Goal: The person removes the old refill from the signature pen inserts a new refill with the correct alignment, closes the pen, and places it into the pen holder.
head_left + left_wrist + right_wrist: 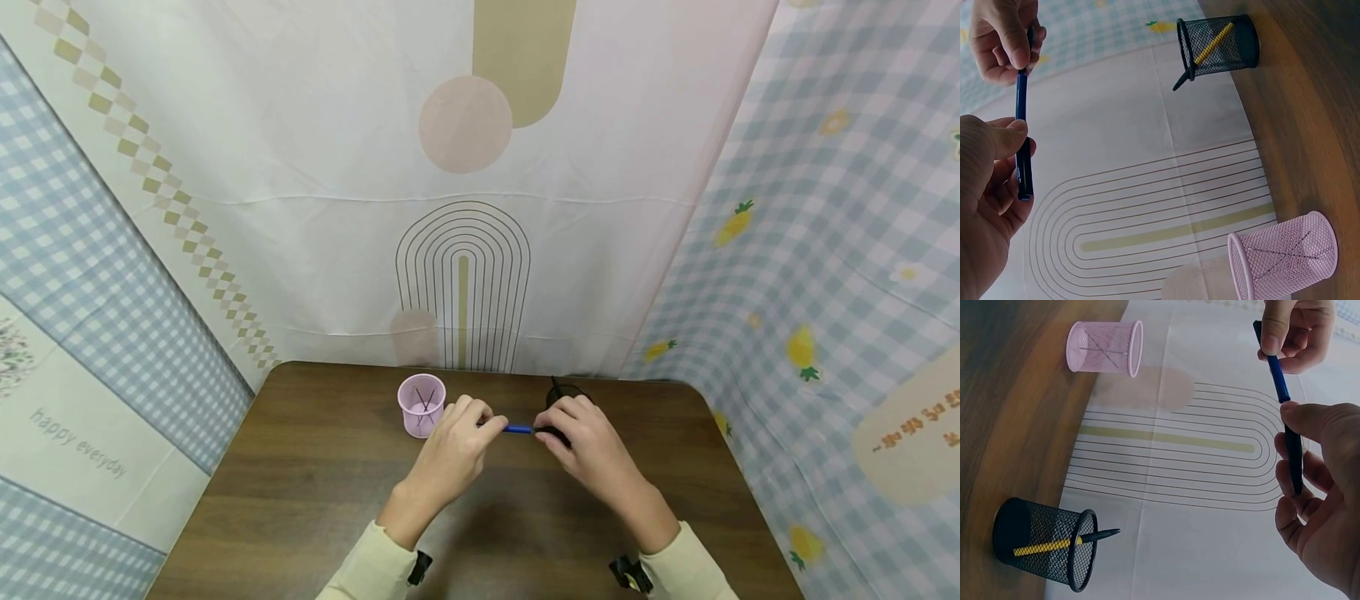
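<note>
Head: left hand [453, 446] and right hand [592, 446] each pinch one end of the blue pen [518, 430], above the table [300, 475]. Pink cup [409, 422] stands beside left hand; black cup [572, 389] is mostly hidden behind right hand.
Left wrist: left hand grips the blue pen's dark end; yellow pen [1214, 44] leans in black cup.
Right wrist: right hand pinches the black tapered end; blue stretch shows between the hands.
</note>
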`<state>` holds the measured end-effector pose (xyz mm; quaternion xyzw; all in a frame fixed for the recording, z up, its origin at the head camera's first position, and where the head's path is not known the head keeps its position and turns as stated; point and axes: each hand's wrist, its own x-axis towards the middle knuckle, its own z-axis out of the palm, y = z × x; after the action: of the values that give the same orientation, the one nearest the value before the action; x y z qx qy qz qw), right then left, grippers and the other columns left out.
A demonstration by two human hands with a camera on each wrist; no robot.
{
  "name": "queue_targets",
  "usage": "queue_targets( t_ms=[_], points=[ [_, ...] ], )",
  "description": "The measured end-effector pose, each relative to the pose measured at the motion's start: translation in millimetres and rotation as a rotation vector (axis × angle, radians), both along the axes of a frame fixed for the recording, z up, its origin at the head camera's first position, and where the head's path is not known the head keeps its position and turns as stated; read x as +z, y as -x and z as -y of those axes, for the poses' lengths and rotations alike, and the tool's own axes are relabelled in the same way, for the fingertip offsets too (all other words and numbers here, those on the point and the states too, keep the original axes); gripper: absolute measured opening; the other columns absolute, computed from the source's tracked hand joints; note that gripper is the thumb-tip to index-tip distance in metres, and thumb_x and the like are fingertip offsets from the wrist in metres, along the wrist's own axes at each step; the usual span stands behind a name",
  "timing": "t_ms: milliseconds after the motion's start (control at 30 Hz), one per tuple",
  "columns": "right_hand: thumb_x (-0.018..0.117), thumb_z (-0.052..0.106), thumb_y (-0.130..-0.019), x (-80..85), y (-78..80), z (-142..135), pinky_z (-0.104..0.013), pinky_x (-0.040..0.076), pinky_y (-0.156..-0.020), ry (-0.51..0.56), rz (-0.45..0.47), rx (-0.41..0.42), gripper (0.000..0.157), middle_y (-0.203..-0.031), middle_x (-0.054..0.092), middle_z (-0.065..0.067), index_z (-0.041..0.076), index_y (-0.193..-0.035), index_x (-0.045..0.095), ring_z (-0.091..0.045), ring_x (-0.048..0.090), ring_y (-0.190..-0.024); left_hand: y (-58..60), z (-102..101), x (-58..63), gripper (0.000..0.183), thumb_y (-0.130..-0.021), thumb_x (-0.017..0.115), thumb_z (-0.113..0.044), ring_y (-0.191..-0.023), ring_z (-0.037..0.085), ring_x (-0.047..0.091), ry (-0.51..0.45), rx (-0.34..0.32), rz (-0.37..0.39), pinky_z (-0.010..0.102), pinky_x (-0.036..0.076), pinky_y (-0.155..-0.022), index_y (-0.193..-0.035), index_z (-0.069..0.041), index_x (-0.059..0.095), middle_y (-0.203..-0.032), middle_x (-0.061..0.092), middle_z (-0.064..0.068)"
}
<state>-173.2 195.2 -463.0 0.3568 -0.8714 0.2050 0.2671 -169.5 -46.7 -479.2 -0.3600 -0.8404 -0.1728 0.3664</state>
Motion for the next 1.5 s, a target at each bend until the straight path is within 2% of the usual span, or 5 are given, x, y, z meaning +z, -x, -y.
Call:
queue_targets(
  t_ms=[300,867,1100,1233,1500],
  points=[
    [0.088,0.015,-0.079,-0.5,-0.9,0.6,-0.033,0.047,-0.073,-0.002,0.004,-0.018,0.023,-0.094,0.065,0.006,0.018,-0.094,0.071,-0.013,0.054,-0.084,0.2,1.3,0.0,0.025,-0.089,0.060,0.004,-0.082,0.018,0.052,0.005,-0.001,-0.007,0.027,0.041,-0.066,-0.102,-0.013,0.072,-0.090,0.059,0.001],
    [0.086,0.010,-0.079,-0.8,-0.8,-0.5,-0.029,0.049,-0.074,0.046,0.013,0.040,0.021,-0.095,0.067,0.006,0.015,-0.095,0.072,-0.012,0.055,-0.086,-0.5,1.6,0.2,0.025,-0.088,0.059,0.005,-0.082,0.019,0.053,-0.001,-0.002,-0.018,0.029,0.042,-0.065,-0.100,-0.013,0.072,-0.090,0.059,0.001],
    [0.084,0.010,-0.081,-1.0,-0.2,-0.9,-0.027,0.050,-0.074,0.070,0.029,0.057,0.021,-0.094,0.067,0.007,0.015,-0.095,0.070,-0.011,0.057,-0.086,-1.8,1.7,1.0,0.024,-0.089,0.061,0.006,-0.082,0.019,0.053,0.002,-0.001,0.009,0.030,0.043,-0.067,-0.099,-0.012,0.072,-0.090,0.060,0.002],
    [0.086,0.006,-0.078,-1.5,0.2,-0.9,-0.028,0.051,-0.073,0.074,0.019,0.043,0.025,-0.092,0.067,0.008,0.015,-0.094,0.069,-0.011,0.058,-0.085,-2.0,2.1,0.6,0.025,-0.089,0.060,0.006,-0.082,0.019,0.053,0.004,0.003,0.011,0.030,0.043,-0.068,-0.100,-0.012,0.072,-0.090,0.059,0.002],
    [0.085,0.006,-0.081,-2.3,-1.0,-1.5,-0.031,0.052,-0.074,0.060,0.027,0.002,0.022,-0.093,0.066,0.007,0.015,-0.092,0.069,-0.011,0.059,-0.087,-1.0,3.9,-0.1,0.026,-0.087,0.059,0.006,-0.082,0.019,0.053,-0.002,0.004,-0.011,0.029,0.045,-0.069,-0.100,-0.012,0.072,-0.090,0.059,0.001]
  ],
)
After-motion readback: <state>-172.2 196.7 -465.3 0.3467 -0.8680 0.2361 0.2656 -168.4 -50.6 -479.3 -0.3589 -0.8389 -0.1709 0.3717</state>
